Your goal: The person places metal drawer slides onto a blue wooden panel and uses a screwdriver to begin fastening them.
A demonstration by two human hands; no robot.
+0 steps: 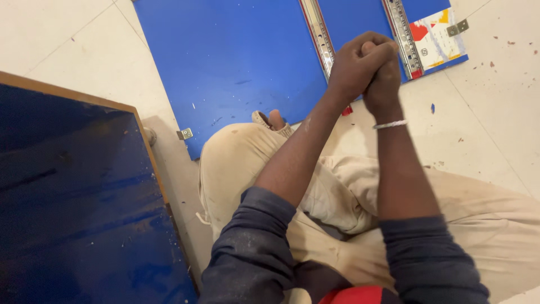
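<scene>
Big blue panel [236, 62] flat on the ground at 12 o'clock from the crossed legs, reaching up out of frame. Looks like laminated board, so probably stiff, fairly heavy and slick on the face. Best taken by two opposite edges rather than the flat, minding the corners. Two metal slide rails [319, 34] lying on it, running toward 12 o'clock, the second one [402, 34] off at 1 o'clock next to a printed label [436, 36]. Guessing rigid, light-ish steel with sharpish edges, maybe greasy. Safest gripped mid-length along the sides. Left hand [351, 62] and right hand [385, 87] clasped together just above the near ends of those rails, fingers curled shut around each other. Nothing showing in the grip, and can't tell if something small hides inside. Thin bangle [390, 124] on the right wrist. Small hinge [184, 134] at the panel's near corner, around 9 o'clock from the knee, and another [457, 27] at 2 o'clock. Tiny, hard, pinch-with-fingertips stuff, easy to lose. As for the room: pale tiled floor [495, 112], smooth and speckled with paint flecks and bits, so likely slippery under a board. Dark blue board with a wooden edge [73, 197] filling 8 o'clock, scuffed and dusty, close beside the left leg.
</scene>
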